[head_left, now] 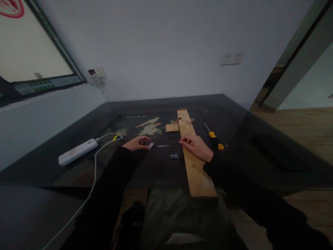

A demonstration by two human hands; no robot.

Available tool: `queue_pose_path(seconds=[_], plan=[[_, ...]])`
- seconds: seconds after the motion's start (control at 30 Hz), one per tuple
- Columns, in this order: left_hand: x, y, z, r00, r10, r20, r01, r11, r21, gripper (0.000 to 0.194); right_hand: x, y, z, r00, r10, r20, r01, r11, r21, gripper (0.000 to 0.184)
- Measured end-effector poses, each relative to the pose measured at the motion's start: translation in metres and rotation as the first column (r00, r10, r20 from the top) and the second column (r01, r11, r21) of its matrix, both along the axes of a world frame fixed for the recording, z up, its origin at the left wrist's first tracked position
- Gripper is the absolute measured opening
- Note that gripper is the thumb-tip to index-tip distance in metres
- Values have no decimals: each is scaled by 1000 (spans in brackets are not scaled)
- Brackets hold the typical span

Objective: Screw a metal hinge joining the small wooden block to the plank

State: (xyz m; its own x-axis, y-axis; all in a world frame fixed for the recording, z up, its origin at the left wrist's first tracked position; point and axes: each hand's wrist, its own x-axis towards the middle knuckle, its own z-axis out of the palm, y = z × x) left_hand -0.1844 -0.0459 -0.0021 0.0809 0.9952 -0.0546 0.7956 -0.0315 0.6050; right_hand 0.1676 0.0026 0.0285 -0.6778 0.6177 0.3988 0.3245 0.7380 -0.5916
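Observation:
My left hand (137, 143) is closed in a pinch on a small metal plate with holes (150, 146), just over the dark table. Across the table's front edge lies a long wooden board (199, 173). My right hand (197, 146) is above the board, thumb and fingertips pressed together; whatever may be between them is too small to make out. Several screws (174, 156) lie loose between my hands. Touching the board's left side is a small wooden block (172, 128). A yellow and black screwdriver (215, 139) lies right of my right hand.
A white power strip (78, 152) sits on the left of the table (156, 173), its white cable (95, 166) running past my left arm. A dark flat object (278, 151) lies at the right. The wall stands behind the table's far edge.

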Motion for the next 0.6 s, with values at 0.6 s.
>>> queue_pose_path(seconds=[0.6], plan=[[19,-3,6,954,27,298,-17,999,-38,40,4,6,-6,997,16,-69,-15,1000,9,23]])
